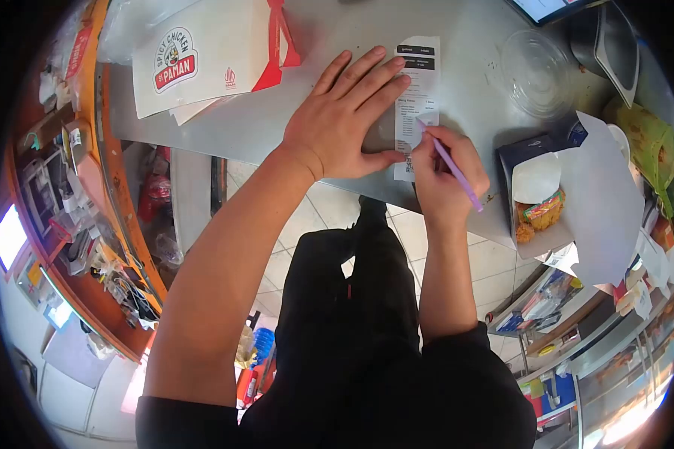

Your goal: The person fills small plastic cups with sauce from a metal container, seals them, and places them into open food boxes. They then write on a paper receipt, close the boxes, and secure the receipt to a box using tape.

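A long printed receipt (418, 82) lies on the grey metal table (472, 90). My left hand (344, 120) rests flat with its fingers spread, the fingertips and thumb at the receipt's left edge. My right hand (451, 176) is closed around a purple pen (457, 173), whose tip points at the middle of the receipt. To the right, an open box (508, 202) holds fried chicken (543, 217) and a white wrapped piece (536, 178).
A white and red chicken box (202, 56) stands at the back left. A clear round plastic lid (535, 73) lies at the back right, near a metal container (603, 49) and a green bag (648, 150). The table's front edge runs below my hands.
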`<state>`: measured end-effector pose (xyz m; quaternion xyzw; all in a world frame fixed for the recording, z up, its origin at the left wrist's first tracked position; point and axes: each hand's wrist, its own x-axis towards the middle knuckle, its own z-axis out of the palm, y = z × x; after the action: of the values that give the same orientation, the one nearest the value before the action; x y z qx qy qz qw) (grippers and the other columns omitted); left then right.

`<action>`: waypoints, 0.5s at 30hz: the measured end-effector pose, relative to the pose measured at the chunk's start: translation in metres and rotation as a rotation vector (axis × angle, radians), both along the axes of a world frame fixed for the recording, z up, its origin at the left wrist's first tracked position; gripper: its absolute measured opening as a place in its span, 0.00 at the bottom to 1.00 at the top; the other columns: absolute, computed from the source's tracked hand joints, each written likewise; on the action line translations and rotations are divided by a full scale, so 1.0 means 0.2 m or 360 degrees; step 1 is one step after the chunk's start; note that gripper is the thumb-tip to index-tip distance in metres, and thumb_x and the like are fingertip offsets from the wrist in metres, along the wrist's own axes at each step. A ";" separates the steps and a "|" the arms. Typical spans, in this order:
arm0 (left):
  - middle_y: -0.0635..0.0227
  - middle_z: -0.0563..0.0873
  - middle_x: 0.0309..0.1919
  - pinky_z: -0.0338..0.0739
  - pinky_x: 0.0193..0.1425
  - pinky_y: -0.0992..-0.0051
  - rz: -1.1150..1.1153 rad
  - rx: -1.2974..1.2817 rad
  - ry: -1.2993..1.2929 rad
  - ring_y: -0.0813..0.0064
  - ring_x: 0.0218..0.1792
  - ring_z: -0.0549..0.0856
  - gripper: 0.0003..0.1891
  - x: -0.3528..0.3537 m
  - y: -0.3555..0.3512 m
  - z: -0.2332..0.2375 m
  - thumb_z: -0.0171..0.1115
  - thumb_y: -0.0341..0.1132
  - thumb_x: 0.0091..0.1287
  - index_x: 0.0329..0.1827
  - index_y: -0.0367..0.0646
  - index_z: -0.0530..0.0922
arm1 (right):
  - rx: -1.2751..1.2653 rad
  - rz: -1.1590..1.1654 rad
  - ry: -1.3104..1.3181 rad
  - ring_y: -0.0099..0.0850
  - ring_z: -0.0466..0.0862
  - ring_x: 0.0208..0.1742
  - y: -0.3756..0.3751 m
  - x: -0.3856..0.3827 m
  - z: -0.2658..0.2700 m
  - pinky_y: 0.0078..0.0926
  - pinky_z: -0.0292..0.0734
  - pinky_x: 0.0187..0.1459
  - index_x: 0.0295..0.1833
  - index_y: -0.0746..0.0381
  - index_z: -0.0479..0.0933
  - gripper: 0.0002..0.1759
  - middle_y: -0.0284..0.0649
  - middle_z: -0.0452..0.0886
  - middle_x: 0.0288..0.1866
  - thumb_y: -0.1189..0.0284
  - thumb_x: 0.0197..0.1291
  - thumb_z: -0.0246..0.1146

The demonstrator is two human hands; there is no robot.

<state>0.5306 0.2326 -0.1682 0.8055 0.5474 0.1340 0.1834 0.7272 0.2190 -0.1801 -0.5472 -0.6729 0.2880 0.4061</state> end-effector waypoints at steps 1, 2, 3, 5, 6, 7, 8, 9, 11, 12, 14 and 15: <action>0.72 0.68 0.84 0.51 0.92 0.52 -0.0001 -0.0014 0.0035 0.65 0.86 0.61 0.50 0.00 0.00 0.00 0.80 0.58 0.53 0.80 0.52 0.72 | 0.0060 0.0010 -0.0028 0.39 0.88 0.33 0.00 0.00 0.00 0.32 0.86 0.36 0.40 0.62 0.85 0.11 0.41 0.89 0.36 0.84 0.51 0.74; 0.72 0.68 0.84 0.51 0.92 0.52 0.0000 -0.0016 0.0038 0.65 0.86 0.61 0.50 0.00 -0.01 0.00 0.80 0.58 0.53 0.80 0.52 0.72 | 0.0057 0.0011 -0.0024 0.39 0.88 0.33 0.00 0.01 -0.01 0.32 0.86 0.36 0.40 0.62 0.85 0.11 0.41 0.89 0.36 0.84 0.51 0.74; 0.70 0.68 0.84 0.52 0.91 0.50 0.0002 -0.0013 0.0001 0.62 0.86 0.62 0.51 0.01 -0.01 0.00 0.81 0.56 0.51 0.81 0.51 0.71 | -0.0009 -0.0019 0.0018 0.39 0.88 0.33 -0.01 0.02 -0.02 0.32 0.85 0.37 0.40 0.62 0.85 0.11 0.41 0.88 0.36 0.84 0.50 0.74; 0.68 0.68 0.84 0.53 0.90 0.48 0.0007 -0.0014 -0.0034 0.60 0.86 0.63 0.53 0.00 0.00 0.00 0.82 0.54 0.49 0.81 0.51 0.71 | -0.0080 -0.0047 0.0063 0.39 0.88 0.33 -0.01 0.02 -0.04 0.32 0.85 0.37 0.39 0.61 0.85 0.11 0.40 0.88 0.36 0.83 0.50 0.75; 0.68 0.68 0.84 0.53 0.90 0.48 -0.0001 -0.0009 -0.0021 0.60 0.86 0.63 0.53 0.00 0.00 -0.01 0.82 0.55 0.49 0.81 0.51 0.71 | 0.0000 0.0052 0.0004 0.40 0.88 0.33 0.00 0.01 -0.03 0.32 0.85 0.37 0.39 0.61 0.84 0.12 0.40 0.88 0.35 0.83 0.49 0.75; 0.68 0.68 0.84 0.53 0.90 0.48 -0.0015 -0.0003 -0.0009 0.60 0.86 0.63 0.53 0.00 0.00 0.00 0.82 0.55 0.48 0.81 0.51 0.71 | 0.0081 0.0146 -0.0054 0.40 0.87 0.33 0.00 0.00 -0.03 0.32 0.84 0.37 0.38 0.61 0.84 0.12 0.40 0.88 0.35 0.82 0.48 0.75; 0.68 0.68 0.84 0.53 0.90 0.48 -0.0021 -0.0003 -0.0009 0.60 0.86 0.63 0.53 0.00 0.00 -0.01 0.82 0.55 0.48 0.81 0.51 0.71 | 0.0023 0.0078 0.0049 0.42 0.86 0.32 0.00 0.02 -0.02 0.34 0.83 0.36 0.38 0.60 0.84 0.12 0.40 0.86 0.33 0.82 0.48 0.75; 0.68 0.68 0.84 0.53 0.90 0.48 -0.0014 -0.0013 -0.0015 0.60 0.86 0.63 0.53 0.00 0.00 0.00 0.82 0.55 0.48 0.81 0.51 0.71 | 0.0025 0.0074 0.0052 0.42 0.86 0.32 0.00 0.02 -0.03 0.34 0.83 0.36 0.38 0.60 0.84 0.12 0.40 0.86 0.33 0.82 0.48 0.75; 0.68 0.68 0.84 0.53 0.90 0.48 0.0001 -0.0029 -0.0017 0.60 0.86 0.63 0.53 0.00 -0.01 0.00 0.82 0.55 0.48 0.81 0.52 0.71 | 0.0107 0.0146 0.0046 0.42 0.86 0.31 0.00 0.02 -0.03 0.35 0.83 0.36 0.39 0.60 0.84 0.12 0.40 0.86 0.33 0.82 0.48 0.75; 0.68 0.68 0.84 0.53 0.90 0.48 0.0004 -0.0027 -0.0027 0.60 0.86 0.63 0.53 0.00 -0.01 0.00 0.82 0.55 0.49 0.81 0.52 0.71 | 0.0040 0.0179 0.0032 0.42 0.86 0.32 0.00 0.03 -0.02 0.35 0.83 0.36 0.39 0.60 0.83 0.12 0.40 0.86 0.32 0.82 0.49 0.75; 0.68 0.68 0.84 0.54 0.90 0.48 -0.0002 -0.0019 -0.0030 0.60 0.86 0.62 0.53 0.00 0.00 -0.01 0.82 0.55 0.49 0.81 0.52 0.71 | 0.0017 0.0112 0.0037 0.42 0.86 0.32 0.01 0.03 -0.01 0.35 0.83 0.35 0.39 0.60 0.83 0.11 0.40 0.85 0.32 0.82 0.49 0.74; 0.68 0.68 0.84 0.54 0.90 0.48 -0.0006 -0.0007 -0.0029 0.60 0.86 0.63 0.53 0.00 0.00 -0.01 0.82 0.55 0.49 0.81 0.52 0.71 | -0.0015 0.0053 0.0038 0.42 0.86 0.32 0.00 0.03 -0.01 0.35 0.83 0.35 0.38 0.61 0.83 0.11 0.40 0.85 0.32 0.82 0.49 0.74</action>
<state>0.5303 0.2329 -0.1706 0.8049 0.5444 0.1397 0.1905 0.7324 0.2198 -0.1824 -0.5342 -0.6758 0.3043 0.4066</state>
